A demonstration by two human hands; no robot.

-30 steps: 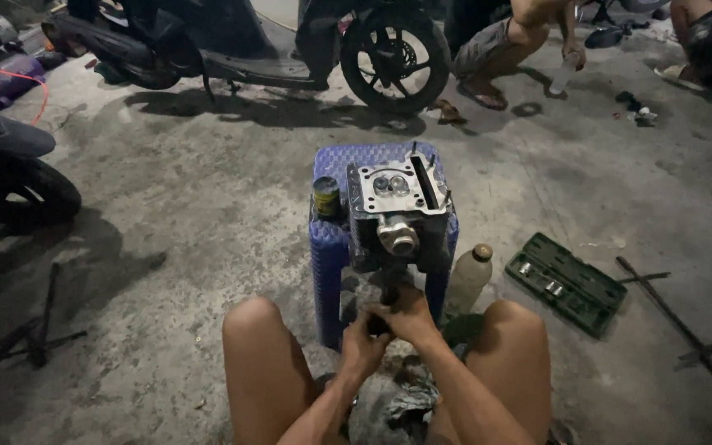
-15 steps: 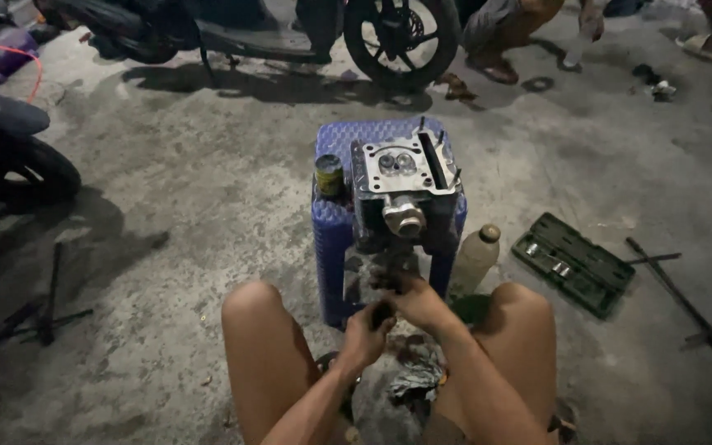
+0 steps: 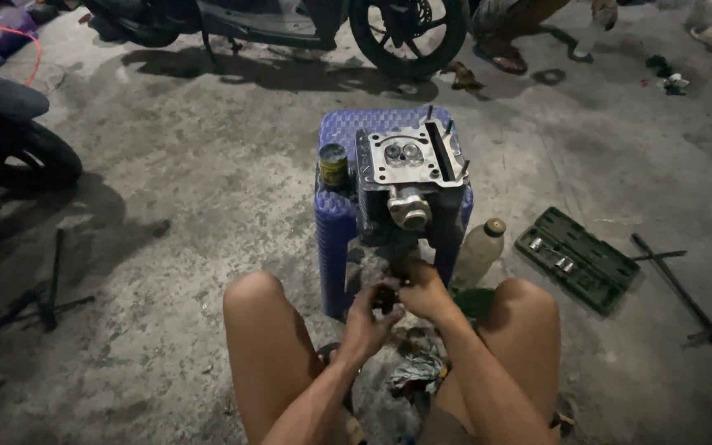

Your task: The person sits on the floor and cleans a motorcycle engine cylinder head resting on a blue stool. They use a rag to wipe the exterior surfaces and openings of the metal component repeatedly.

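Leftmost, a cross-shaped wrench (image 3: 43, 297) lies on the concrete floor (image 3: 191, 206), well apart from the person's knees. Nearer the middle stands a blue plastic stool (image 3: 333, 231), serving as the surface; on it sits a small yellow-banded tin (image 3: 333, 165) just beside a metal engine cylinder head (image 3: 409, 177), whose round port faces the person. Below that port, between the knees, both hands meet over a small dark part (image 3: 386, 297). The left hand (image 3: 370, 317) is curled around it from below; the right hand (image 3: 423, 292) closes over it from above, its fingers (image 3: 404, 276) pinched at the part's top. So the part sits directly under the cylinder head, close in front of the stool, with both hands about equally near; its long axis cannot be made out in the dim light. A crumpled rag (image 3: 414, 367) lies under the wrists. Further right stand a plastic bottle (image 3: 480, 251), an open green socket case (image 3: 577, 259) and another cross wrench (image 3: 686, 292).
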